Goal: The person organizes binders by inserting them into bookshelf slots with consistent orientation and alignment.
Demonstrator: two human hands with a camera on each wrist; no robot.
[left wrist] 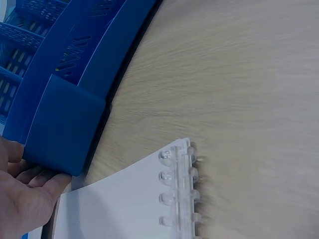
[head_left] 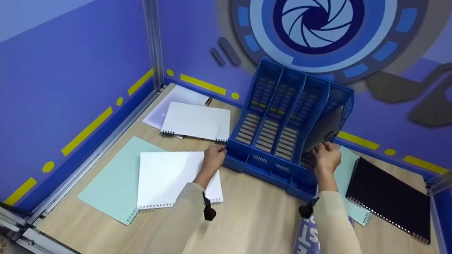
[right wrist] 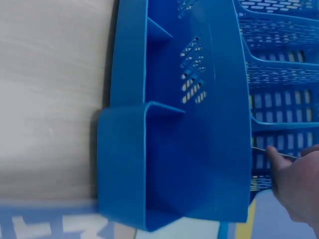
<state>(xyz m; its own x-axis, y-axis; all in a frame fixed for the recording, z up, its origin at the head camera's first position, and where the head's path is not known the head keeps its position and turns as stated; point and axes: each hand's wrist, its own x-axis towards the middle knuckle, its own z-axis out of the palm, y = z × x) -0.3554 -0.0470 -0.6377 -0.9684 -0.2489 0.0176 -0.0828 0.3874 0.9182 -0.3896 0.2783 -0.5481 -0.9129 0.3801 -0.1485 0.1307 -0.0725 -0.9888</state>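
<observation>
A blue file rack point(head_left: 267, 160) with several upright compartments stands against the back wall. In its rightmost compartment leans a dark spiral notebook point(head_left: 324, 128), tilted to the right. My right hand point(head_left: 327, 159) pinches that notebook near its lower front edge; the right wrist view shows only a thin edge point(right wrist: 260, 149) by the thumb. With thumb and fingers, my left hand point(head_left: 213, 160) grips the rack's front left corner, and the left wrist view shows the fingers point(left wrist: 57, 184) curled against it. A white spiral notebook point(left wrist: 124, 204) lies just below this hand.
Left on the table are a mint notebook point(head_left: 113, 182), another white notebook point(head_left: 197, 119) and a lilac one point(head_left: 157, 107). To the right lie a black spiral notebook point(head_left: 392, 197) and a mint one point(head_left: 347, 159). A purple printed cover point(head_left: 306, 249) is partly under my right arm.
</observation>
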